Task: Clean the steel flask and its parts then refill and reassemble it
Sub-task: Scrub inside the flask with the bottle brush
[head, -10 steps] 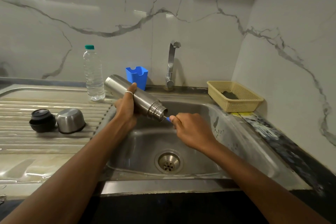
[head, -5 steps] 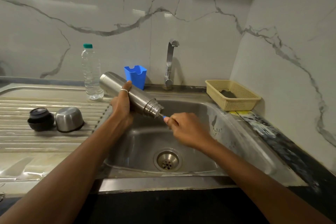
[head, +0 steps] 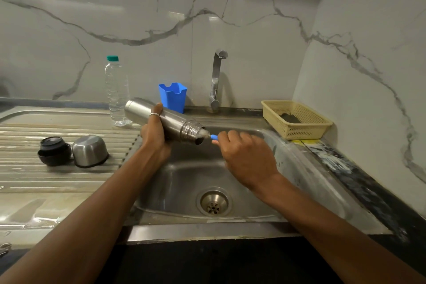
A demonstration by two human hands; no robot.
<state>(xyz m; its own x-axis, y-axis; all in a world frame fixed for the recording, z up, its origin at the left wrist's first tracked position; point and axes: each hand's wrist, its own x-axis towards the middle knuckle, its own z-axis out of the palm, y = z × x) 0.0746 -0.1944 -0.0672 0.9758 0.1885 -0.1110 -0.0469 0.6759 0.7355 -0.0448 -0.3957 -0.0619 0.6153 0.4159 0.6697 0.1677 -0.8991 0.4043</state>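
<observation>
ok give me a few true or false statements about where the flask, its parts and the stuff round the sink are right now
1. The left hand grips the flask over the sink. True.
2. The steel cup is screwed onto the flask. False: the steel cup lies on the draining board beside the black stopper.
3. The right hand holds a blue-handled brush at the flask's mouth. True.
4. The water bottle lies on its side. False: the water bottle stands upright, capped.
5. The basket sits left of the sink. False: the basket sits to its right.
</observation>
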